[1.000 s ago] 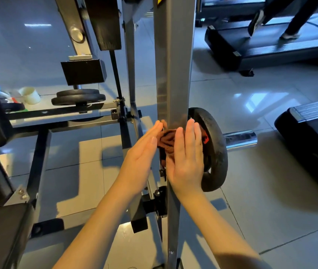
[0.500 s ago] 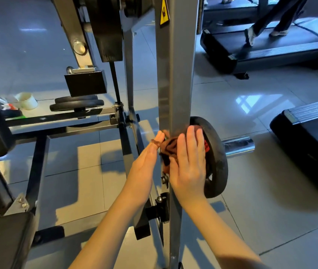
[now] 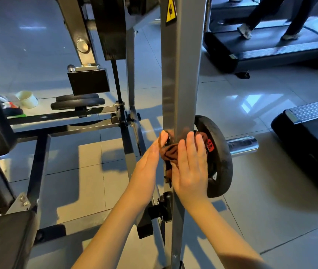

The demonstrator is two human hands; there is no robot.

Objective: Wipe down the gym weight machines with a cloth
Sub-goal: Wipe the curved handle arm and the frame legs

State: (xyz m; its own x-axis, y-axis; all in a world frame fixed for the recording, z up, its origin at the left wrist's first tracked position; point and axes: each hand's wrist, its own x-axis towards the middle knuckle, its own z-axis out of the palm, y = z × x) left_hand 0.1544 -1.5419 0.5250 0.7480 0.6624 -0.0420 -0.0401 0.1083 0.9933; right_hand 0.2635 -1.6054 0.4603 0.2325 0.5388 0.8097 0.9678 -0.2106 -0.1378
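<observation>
A grey steel upright post point(image 3: 181, 74) of the weight machine runs through the middle of the view. A dark brown cloth point(image 3: 170, 152) is wrapped around the post at mid height. My left hand point(image 3: 148, 162) presses the cloth against the post's left side with straight fingers. My right hand point(image 3: 191, 167) presses it flat on the right side, fingers straight and pointing up. A black weight plate point(image 3: 220, 158) with a red label hangs on a chrome peg point(image 3: 242, 145) just behind my right hand.
Black machine frame bars point(image 3: 61, 131) and two stacked plates point(image 3: 78, 102) lie to the left, with a white cup point(image 3: 27, 99) beyond. A black seat pad point(image 3: 3, 239) is at lower left. Treadmills point(image 3: 270, 53) stand at the back right, one with a person's legs point(image 3: 270, 14) on it.
Both hands with the cloth have slid slightly lower on the post relative to the weight plate, and my view has tilted up a little. Grip is unchanged.
</observation>
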